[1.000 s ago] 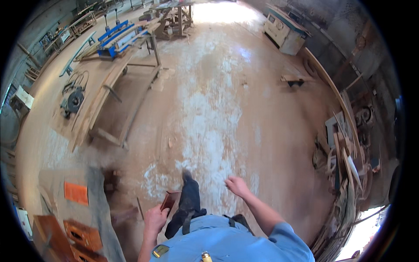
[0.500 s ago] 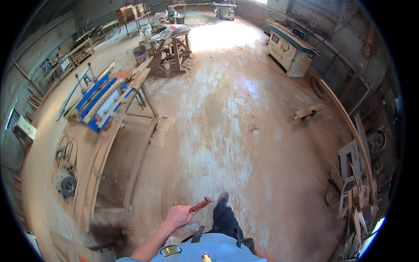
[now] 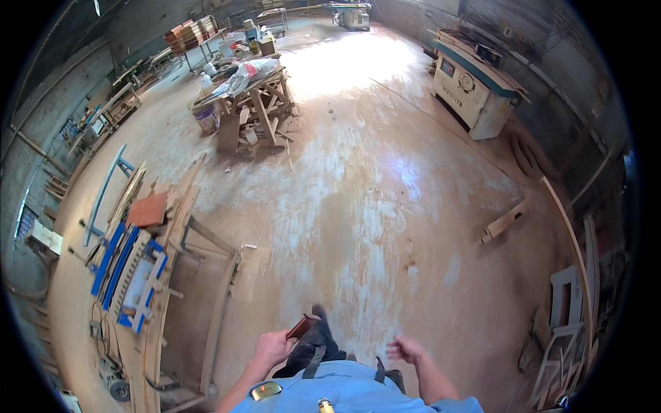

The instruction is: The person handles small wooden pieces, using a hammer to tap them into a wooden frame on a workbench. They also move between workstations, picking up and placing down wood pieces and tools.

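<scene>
My left hand (image 3: 274,347) is closed around a short reddish-brown piece of wood (image 3: 303,325), which sticks out past my fingers, tilted up to the right over my dark trouser leg. Farther right, my right hand (image 3: 409,349) hangs over the floor with nothing visible in it, its fingers loosely bent and apart. Nearest on the left is a wooden workbench (image 3: 157,330) bearing a blue-framed jig (image 3: 131,275) and a reddish-brown board (image 3: 147,209).
A cluttered wooden table (image 3: 256,93) stands ahead on the left, a bucket (image 3: 206,120) beside it. On the right are a cream machine with a green top (image 3: 475,89), a wooden block (image 3: 505,219) on the floor and a long leaning plank (image 3: 573,241). Cables (image 3: 103,337) lie at lower left.
I have moved forward, so the workbench and jig now sit closer at my left. My right hand has come into view; my left still holds the wood.
</scene>
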`<state>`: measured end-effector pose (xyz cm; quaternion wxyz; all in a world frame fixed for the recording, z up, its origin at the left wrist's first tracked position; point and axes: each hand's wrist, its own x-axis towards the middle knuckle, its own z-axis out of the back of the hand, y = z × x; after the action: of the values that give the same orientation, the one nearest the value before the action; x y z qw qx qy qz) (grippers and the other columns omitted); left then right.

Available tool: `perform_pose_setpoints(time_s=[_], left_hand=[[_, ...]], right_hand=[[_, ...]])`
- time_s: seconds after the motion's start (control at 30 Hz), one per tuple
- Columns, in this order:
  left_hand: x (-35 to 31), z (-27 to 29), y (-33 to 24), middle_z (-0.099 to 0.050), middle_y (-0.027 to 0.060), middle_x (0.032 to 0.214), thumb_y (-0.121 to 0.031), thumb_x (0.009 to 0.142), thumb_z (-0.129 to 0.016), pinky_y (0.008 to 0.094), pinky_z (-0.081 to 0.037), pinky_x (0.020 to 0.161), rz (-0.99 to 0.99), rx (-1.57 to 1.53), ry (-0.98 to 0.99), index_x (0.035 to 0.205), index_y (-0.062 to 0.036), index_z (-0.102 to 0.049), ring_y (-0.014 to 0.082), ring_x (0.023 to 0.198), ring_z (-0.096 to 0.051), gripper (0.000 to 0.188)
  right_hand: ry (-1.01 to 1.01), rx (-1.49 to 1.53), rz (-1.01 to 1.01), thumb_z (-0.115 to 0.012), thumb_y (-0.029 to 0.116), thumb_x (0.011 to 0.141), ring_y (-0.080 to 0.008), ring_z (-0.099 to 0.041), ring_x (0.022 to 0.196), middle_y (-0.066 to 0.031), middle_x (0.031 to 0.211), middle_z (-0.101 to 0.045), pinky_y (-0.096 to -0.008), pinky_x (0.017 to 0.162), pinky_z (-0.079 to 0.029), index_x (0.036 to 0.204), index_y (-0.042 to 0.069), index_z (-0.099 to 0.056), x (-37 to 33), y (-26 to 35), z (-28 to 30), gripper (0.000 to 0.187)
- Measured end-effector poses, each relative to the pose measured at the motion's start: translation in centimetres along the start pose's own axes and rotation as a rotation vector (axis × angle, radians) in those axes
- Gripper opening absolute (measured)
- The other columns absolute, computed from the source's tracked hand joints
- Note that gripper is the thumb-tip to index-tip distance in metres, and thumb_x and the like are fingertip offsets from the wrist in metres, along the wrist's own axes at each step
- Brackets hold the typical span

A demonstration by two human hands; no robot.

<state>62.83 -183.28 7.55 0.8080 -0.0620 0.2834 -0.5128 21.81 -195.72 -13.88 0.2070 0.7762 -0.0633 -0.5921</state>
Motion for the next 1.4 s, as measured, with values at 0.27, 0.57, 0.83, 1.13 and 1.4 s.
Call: perform_pose_setpoints(time_s=[0.27,0.57,0.83,1.13,1.4], left_hand=[[32.2,8.6,-4.0,-0.07,0.017,0.087,-0.033,0.09,-0.058,0.0497,-0.053,0.073,-0.207,-0.071,0.026,0.105,-0.0151,-0.069,0.0376,0.084,-0.067,0.025],[64.1,23.7,-13.6,-0.069,0.0154,0.083,-0.032,0.09,-0.061,0.0474,-0.053,0.067,-0.345,-0.059,-0.002,0.099,-0.0132,-0.069,0.0345,0.079,-0.067,0.023],[88.1,35.2,-19.8,-0.07,0.0143,0.088,-0.036,0.089,-0.06,0.0483,-0.052,0.072,-0.071,-0.045,0.004,0.104,-0.0187,-0.07,0.0364,0.085,-0.067,0.025],[113.8,44.7,-23.0,-0.07,0.0154,0.092,-0.037,0.089,-0.06,0.0489,-0.053,0.074,0.128,-0.139,-0.006,0.105,-0.0217,-0.071,0.0368,0.087,-0.067,0.025],[142.7,54.9,-25.8,-0.069,0.0169,0.089,-0.034,0.089,-0.061,0.0484,-0.052,0.073,-0.054,-0.239,-0.041,0.103,-0.0148,-0.07,0.0388,0.083,-0.066,0.026]], right_hand=[[-0.381,0.013,0.086,-0.045,0.026,0.098,-0.0274,-0.066,0.067,-0.0135,0.084,-0.064,-0.0424,0.06,-0.059,0.094,0.004,-0.055,8.9,23.4,2.5,0.026],[-0.333,-0.46,0.053,-0.057,0.029,0.088,-0.0214,-0.057,0.053,-0.0076,0.064,-0.058,-0.0385,0.046,-0.043,0.07,0.009,-0.06,19.5,43.2,-1.5,0.027],[-0.403,-0.167,-0.006,-0.048,0.022,0.093,-0.0217,-0.061,0.057,-0.0101,0.07,-0.06,-0.0378,0.049,-0.052,0.087,0.005,-0.06,38.4,80.0,1.5,0.022],[-0.277,-0.203,0.477,-0.05,0.026,0.098,-0.0202,-0.063,0.064,-0.0102,0.082,-0.064,-0.0358,0.056,-0.055,0.093,0.003,-0.057,52.6,125.7,-8.9,0.025],[-0.343,-0.537,0.059,-0.052,0.025,0.095,-0.0194,-0.059,0.056,-0.0094,0.079,-0.064,-0.0329,0.049,-0.049,0.092,0.006,-0.061,58.6,138.0,-10.6,0.021]])
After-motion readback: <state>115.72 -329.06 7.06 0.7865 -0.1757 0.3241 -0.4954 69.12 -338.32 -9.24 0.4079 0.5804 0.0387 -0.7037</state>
